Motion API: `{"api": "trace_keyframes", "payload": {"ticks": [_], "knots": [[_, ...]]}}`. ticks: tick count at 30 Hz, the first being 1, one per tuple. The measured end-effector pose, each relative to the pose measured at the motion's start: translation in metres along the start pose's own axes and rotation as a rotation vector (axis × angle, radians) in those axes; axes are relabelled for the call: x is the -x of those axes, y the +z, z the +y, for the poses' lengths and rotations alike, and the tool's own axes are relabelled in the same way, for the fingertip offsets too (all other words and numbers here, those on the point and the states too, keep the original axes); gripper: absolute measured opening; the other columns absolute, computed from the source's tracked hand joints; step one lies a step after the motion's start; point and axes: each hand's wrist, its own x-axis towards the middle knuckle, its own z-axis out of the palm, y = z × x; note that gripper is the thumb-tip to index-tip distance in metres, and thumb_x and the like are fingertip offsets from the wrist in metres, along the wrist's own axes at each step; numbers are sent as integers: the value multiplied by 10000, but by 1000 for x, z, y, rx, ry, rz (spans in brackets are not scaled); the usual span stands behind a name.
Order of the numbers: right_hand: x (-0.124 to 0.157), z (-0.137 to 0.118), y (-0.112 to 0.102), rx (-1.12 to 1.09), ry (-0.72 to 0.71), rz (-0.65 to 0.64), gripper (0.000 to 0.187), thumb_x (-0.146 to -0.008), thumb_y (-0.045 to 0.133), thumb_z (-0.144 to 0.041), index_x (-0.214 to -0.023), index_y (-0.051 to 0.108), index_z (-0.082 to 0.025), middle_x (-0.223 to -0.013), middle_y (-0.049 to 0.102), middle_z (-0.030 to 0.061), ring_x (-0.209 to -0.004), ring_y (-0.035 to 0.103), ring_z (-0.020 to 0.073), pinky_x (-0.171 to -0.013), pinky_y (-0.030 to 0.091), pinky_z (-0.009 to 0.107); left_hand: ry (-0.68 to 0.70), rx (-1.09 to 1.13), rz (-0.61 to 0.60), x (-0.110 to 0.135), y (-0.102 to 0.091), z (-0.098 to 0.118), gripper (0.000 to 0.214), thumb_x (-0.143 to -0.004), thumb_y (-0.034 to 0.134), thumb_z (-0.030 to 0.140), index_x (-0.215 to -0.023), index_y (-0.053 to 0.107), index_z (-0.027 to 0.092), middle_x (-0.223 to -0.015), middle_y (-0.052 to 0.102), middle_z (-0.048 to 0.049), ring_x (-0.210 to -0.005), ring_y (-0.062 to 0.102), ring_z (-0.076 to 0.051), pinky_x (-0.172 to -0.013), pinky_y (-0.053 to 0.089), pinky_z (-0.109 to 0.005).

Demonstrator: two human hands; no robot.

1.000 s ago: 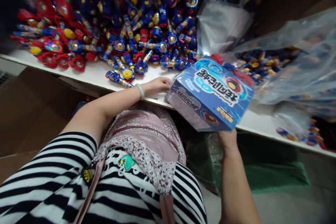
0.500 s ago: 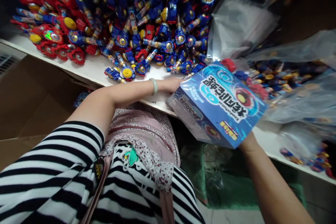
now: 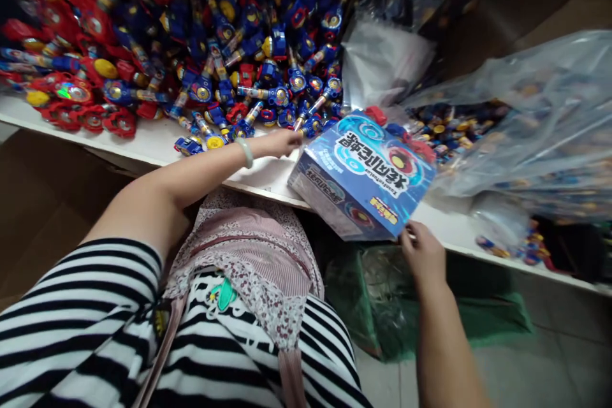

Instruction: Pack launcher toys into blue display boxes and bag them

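A blue printed toy box (image 3: 362, 173) leans tilted over the front edge of the white table (image 3: 153, 140). My right hand (image 3: 423, 255) grips the box's near right corner from below, fingers closed on it. My left hand (image 3: 280, 141), with a pale bangle on the wrist, rests on the table at the box's far left side, fingers curled; what they touch is partly hidden. A big heap of red and blue toy launchers (image 3: 191, 44) covers the table just beyond my left hand.
Clear plastic bags (image 3: 526, 121) holding more small toys lie on the table's right side, another crumpled bag (image 3: 382, 57) behind the box. A green bag (image 3: 382, 293) sits under the table. Brown cardboard (image 3: 43, 204) stands at the left.
The box has shifted left and lower against the table edge. My right hand has slid from under the box to its near corner. My left hand has come out from behind the box.
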Motion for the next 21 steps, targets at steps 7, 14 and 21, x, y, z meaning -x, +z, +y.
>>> {"api": "trace_keyframes", "payload": {"ticks": [7, 14, 21], "knots": [[23, -163, 52, -638, -141, -306, 410, -973, 499, -443, -1312, 644, -265, -1265, 718, 74, -1177, 679, 221, -1045, 535, 403, 435, -55, 342, 36, -5, 47, 447, -953, 541, 461, -1311, 591, 197, -1393, 583, -121, -1320, 522, -260, -1142, 411, -456], [26, -137, 91, -999, 402, -575, 686, -852, 542, -734, -1375, 599, -294, -1497, 553, 56, -1409, 506, 255, -1170, 426, 501, 309, -95, 15, 33, -6, 81, 598, -961, 494, 589, -1463, 526, 267, -1538, 484, -75, -1486, 360, -311, -1249, 262, -507], [67, -38, 21, -619, 716, 55, 815, -755, 638, -754, -1359, 586, -209, -1447, 573, 185, -1339, 560, 341, -1126, 406, 622, 265, 105, -49, 34, -16, 70, 707, -885, 599, 641, -1475, 510, 261, -1551, 474, -86, -1491, 353, -323, -1260, 252, -474]]}}
